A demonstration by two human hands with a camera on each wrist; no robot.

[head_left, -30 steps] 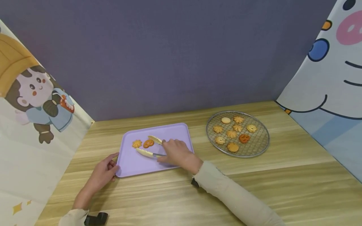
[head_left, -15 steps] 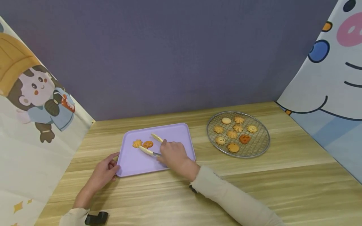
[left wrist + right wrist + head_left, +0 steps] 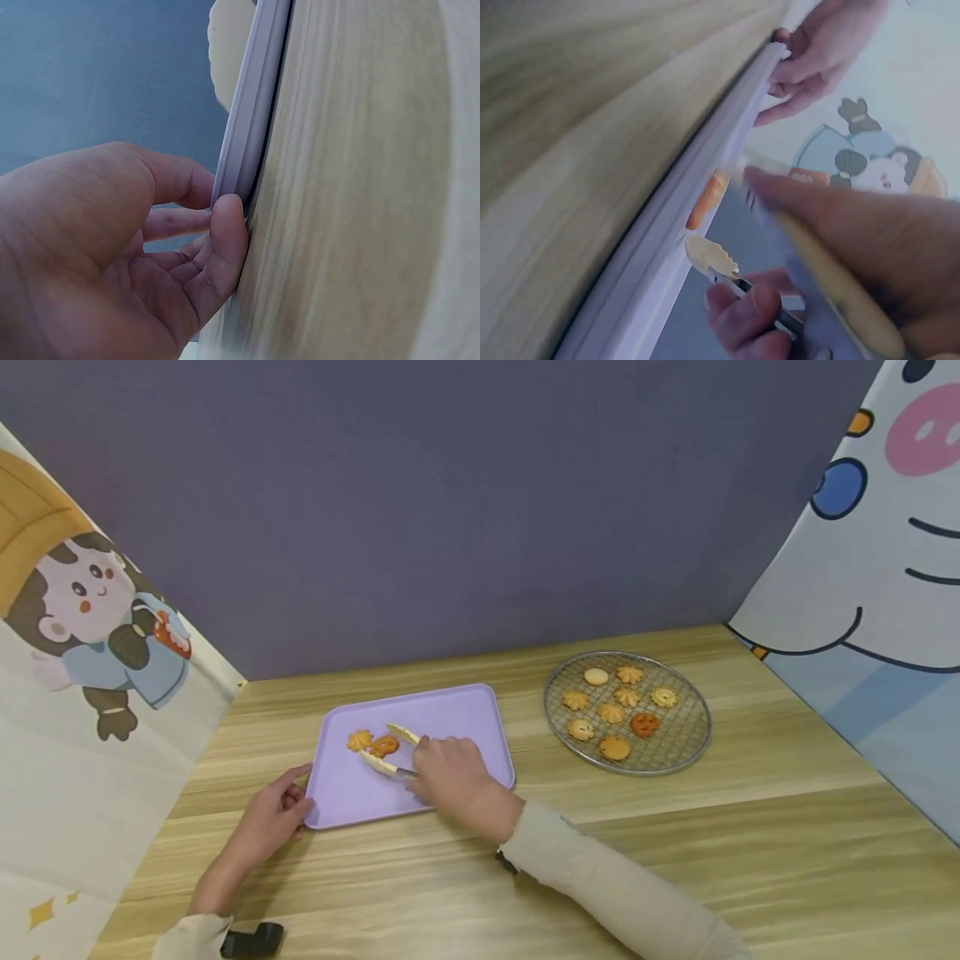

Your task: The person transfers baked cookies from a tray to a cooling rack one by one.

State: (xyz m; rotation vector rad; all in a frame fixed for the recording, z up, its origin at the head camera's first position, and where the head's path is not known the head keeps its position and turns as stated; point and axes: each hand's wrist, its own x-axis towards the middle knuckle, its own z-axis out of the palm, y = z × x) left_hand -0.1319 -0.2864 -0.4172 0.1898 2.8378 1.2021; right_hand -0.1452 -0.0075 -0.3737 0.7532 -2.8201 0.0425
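Observation:
My right hand holds a pair of tongs with pale scalloped tips over the tray. Spread apart, the tips stand on either side of a brown pretzel-shaped cookie, which lies on the lilac tray. Close against that cookie, on its left, is a golden flower-shaped cookie. At the tray's front left corner my left hand grips the edge. The left wrist view shows its fingers bent at the rim. In the right wrist view, one tong tip is beside a cookie.
A round wire rack with several cookies stands to the right of the tray, among them a dark orange one. Both lie on a wood-grain table. A dark purple panel rises behind, with printed cartoon panels at the sides.
The tongs drew back slightly to the right, then came left again around the pretzel-shaped cookie. That cookie has shifted a little left, closer to the flower-shaped one. My left hand stays at the tray corner.

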